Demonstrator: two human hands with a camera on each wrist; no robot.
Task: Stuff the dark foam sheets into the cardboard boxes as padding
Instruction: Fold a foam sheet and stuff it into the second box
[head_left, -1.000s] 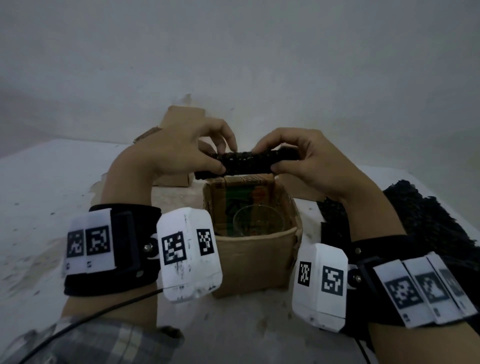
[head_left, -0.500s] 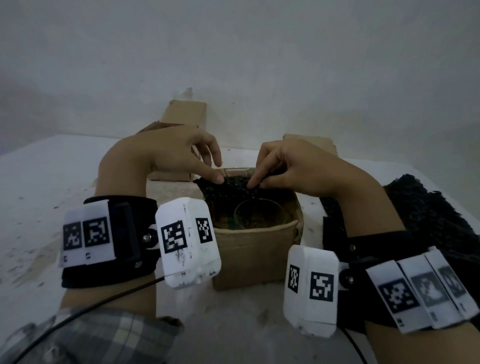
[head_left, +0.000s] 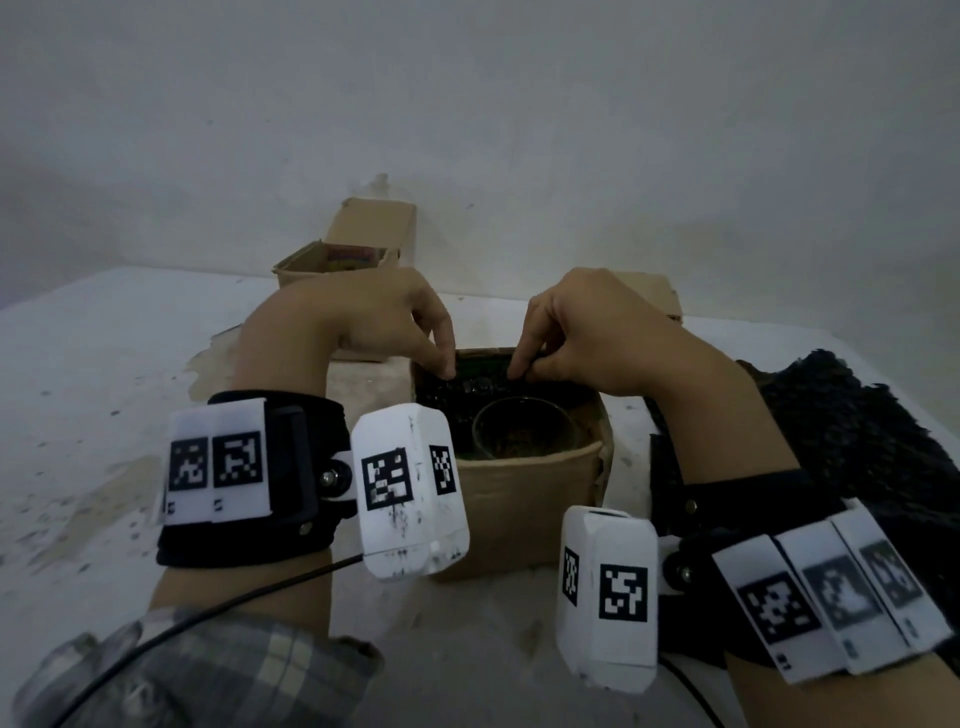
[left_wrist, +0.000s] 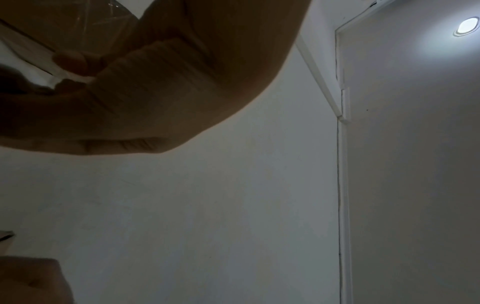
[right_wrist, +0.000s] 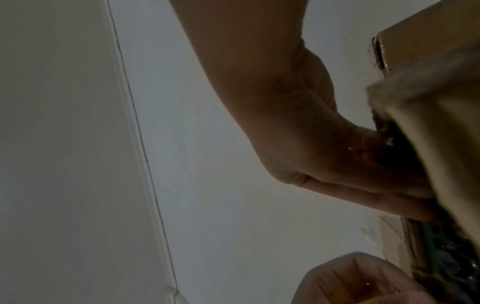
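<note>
Fingertips (head_left: 448, 370) of both hands curled, pressing bumpy dark foam sheet (head_left: 470, 387) into brown cardboard box (head_left: 524, 499) w/ round glass (head_left: 524, 434).

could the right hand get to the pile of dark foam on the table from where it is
Probably yes. The foam pile lies right beside the right forearm with nothing between, but the right hand is busy pressing a foam sheet into the box and must let go first.

pale wall (head_left: 519, 104), lit ceiling lamp (left_wrist: 466, 26)
</note>
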